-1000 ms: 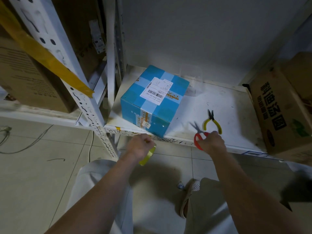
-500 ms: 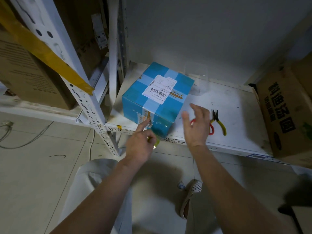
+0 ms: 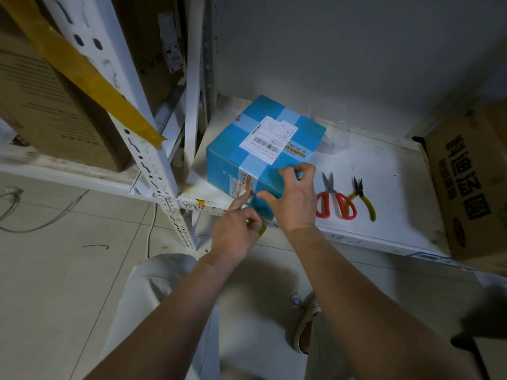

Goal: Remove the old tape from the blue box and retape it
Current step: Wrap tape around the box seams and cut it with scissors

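Right hand [image 3: 295,200] has moved off the scissors [image 3: 333,200] onto the blue box [image 3: 263,149], fingers curled over its near top edge, thumb on the front face. Left hand [image 3: 237,231] has come up to the box's lower front corner, index finger out touching the old tape [image 3: 245,185], other fingers clenched around a yellowish tape roll [image 3: 262,229]. Box sits on the white shelf [image 3: 384,174], one corner pointing at the person; the pale tape band runs front to back across its top. Scissors and yellow pliers [image 3: 363,198] lie right of the box.
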